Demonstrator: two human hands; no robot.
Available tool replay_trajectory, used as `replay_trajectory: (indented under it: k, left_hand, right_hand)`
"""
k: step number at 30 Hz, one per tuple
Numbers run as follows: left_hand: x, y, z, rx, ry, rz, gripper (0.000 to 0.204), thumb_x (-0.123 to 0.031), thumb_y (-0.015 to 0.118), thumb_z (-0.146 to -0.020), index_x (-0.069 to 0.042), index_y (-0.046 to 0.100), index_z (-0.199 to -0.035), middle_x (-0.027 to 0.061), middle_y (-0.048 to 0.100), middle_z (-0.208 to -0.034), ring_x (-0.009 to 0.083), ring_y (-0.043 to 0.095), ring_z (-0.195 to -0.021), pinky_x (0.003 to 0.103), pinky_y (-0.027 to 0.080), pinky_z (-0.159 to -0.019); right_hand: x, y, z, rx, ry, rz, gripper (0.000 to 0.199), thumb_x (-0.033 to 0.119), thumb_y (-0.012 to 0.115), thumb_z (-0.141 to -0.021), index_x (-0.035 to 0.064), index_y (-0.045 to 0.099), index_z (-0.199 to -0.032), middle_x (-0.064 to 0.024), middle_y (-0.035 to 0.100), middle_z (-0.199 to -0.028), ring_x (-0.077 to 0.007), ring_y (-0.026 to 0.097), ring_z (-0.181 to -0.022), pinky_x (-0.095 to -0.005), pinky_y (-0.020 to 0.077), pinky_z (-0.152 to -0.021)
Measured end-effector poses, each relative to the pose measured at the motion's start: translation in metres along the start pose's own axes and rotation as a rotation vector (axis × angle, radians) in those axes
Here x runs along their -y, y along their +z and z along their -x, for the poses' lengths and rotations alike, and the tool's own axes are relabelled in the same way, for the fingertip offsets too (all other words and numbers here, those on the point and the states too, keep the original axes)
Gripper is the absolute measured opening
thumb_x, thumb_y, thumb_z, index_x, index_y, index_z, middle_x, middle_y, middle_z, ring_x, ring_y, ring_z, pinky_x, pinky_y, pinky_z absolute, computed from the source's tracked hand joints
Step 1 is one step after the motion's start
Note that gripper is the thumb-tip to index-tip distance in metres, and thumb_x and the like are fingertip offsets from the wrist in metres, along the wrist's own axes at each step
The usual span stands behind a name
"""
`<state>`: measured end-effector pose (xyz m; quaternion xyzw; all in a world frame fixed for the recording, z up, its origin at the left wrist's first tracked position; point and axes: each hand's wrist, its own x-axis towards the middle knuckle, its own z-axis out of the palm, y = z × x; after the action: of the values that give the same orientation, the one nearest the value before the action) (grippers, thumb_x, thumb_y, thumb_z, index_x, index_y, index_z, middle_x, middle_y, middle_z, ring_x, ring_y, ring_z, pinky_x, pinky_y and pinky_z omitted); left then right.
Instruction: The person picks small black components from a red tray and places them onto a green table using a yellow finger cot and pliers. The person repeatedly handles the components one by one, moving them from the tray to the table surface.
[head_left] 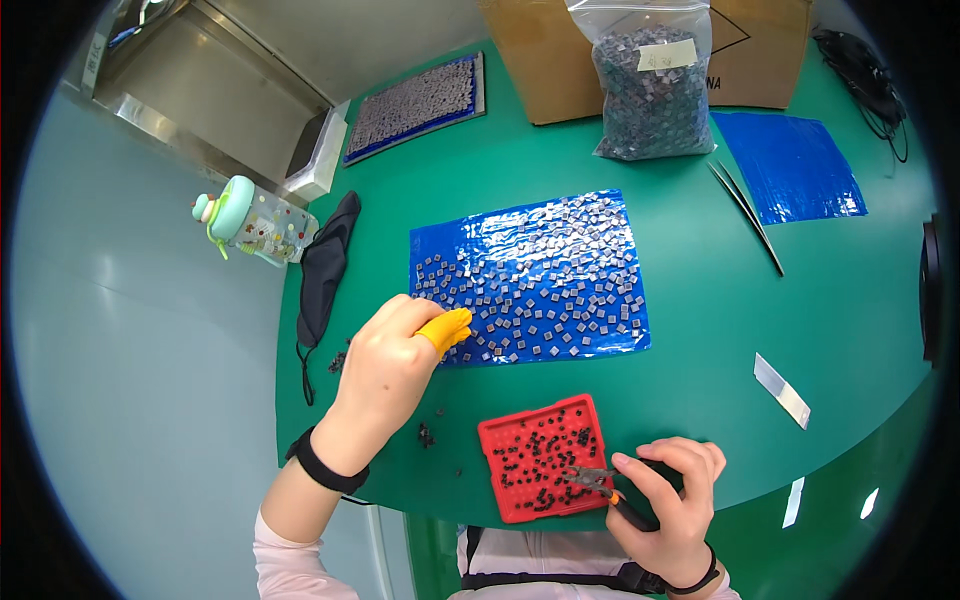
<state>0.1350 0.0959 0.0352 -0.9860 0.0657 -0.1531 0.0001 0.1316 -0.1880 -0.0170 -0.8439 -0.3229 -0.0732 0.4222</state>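
Note:
My left hand, with yellow finger cots on its fingertips, is closed in a pinch over the lower left part of a blue sheet. Whatever lies between those fingertips is hidden. Many small square grey pieces are spread across the sheet. My right hand grips a pair of dark-handled pliers, whose jaws are over the right side of a red tray. Small black pieces are scattered in that tray.
A clear bag of grey pieces stands before a cardboard box. Tweezers lie beside another blue sheet; a blade is at right. Leftward are a bottle, a black mask and a filled board.

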Motion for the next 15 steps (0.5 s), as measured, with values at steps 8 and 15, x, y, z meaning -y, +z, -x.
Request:
replay_trajectory:
  k: [8, 15]
  left_hand:
    - [0.002, 0.016, -0.003, 0.039, 0.049, -0.016, 0.025, -0.001, 0.077, -0.061, -0.001, 0.071, -0.085, 0.0055, 0.062, -0.081, 0.0210, 0.058, -0.071, 0.031, 0.050, -0.061]
    - [0.000, 0.014, -0.003, 0.008, 0.051, -0.019, 0.029, 0.004, 0.073, -0.058, 0.000, 0.070, -0.086, 0.0060, 0.063, -0.082, 0.0219, 0.059, -0.072, 0.031, 0.051, -0.062]
  right_hand:
    - [-0.003, -0.001, 0.000, 0.008, -0.010, -0.011, 0.051, 0.005, 0.070, -0.050, 0.0108, 0.068, -0.101, -0.0071, 0.055, -0.101, -0.0247, 0.056, -0.089, -0.0405, 0.0340, -0.082]
    - [-0.003, -0.001, -0.001, 0.018, -0.010, -0.004, 0.051, 0.006, 0.071, -0.050, 0.0110, 0.068, -0.101, -0.0070, 0.056, -0.101, -0.0245, 0.056, -0.089, -0.0403, 0.0340, -0.082]
